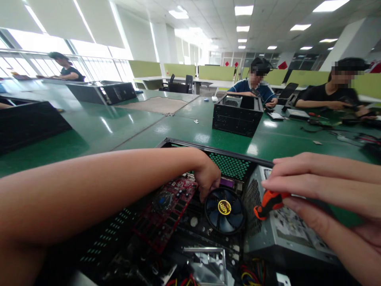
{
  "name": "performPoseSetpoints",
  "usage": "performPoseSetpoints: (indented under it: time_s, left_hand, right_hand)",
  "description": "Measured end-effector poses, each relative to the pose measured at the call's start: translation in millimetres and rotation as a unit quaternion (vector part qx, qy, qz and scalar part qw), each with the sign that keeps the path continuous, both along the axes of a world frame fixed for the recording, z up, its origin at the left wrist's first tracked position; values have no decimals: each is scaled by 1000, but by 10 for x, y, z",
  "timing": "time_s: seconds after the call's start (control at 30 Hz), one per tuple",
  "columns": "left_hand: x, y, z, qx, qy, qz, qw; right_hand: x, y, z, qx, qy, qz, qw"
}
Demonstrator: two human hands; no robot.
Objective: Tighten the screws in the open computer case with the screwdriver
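An open computer case (230,163) lies in front of me with its insides facing up. My left hand (208,174) reaches down into it, its fingers curled at the left edge of a round black CPU fan (212,219) with a yellow label. The fingertips are hidden, so what they grip cannot be made out. To the left of that hand stands a red graphics card (178,204). Above the metal power supply (264,236), my right hand (330,190) pinches a screwdriver (270,202) by its orange and black handle; the shaft is not visible.
Coloured cables (250,274) and a metal bracket (223,262) fill the near part of the case. Beyond it, another black case (236,119) stands on the green table (143,131). Two people (253,85) sit across at the right; another person (70,71) sits far left.
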State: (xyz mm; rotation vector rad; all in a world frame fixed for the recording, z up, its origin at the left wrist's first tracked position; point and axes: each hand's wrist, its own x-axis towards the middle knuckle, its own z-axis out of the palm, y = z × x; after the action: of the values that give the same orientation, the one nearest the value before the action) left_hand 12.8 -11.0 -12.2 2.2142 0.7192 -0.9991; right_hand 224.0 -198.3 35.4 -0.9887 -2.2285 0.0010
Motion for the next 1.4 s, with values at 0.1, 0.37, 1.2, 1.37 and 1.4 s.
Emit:
performPoseSetpoints:
  time_s: [0.1,0.37,1.2,1.37,1.4]
  left_hand:
    - [-13,12,-16,1,-5,-1,1000]
    - [-30,33,-40,-1,-13,-3,1000]
    - [-22,42,-30,-4,-6,-11,1000]
    - [-28,63,-47,-2,-9,-35,999]
    - [-32,66,-50,-3,-10,-36,999]
  right_hand:
    - [-44,-8,0,8,-14,-16,1000]
    - [-67,17,-13,-7,-49,-29,998]
    - [-268,23,-10,-41,-4,27,999]
    - [-263,-26,-27,-58,-5,37,998]
    - [-254,-32,-30,-67,-7,39,997]
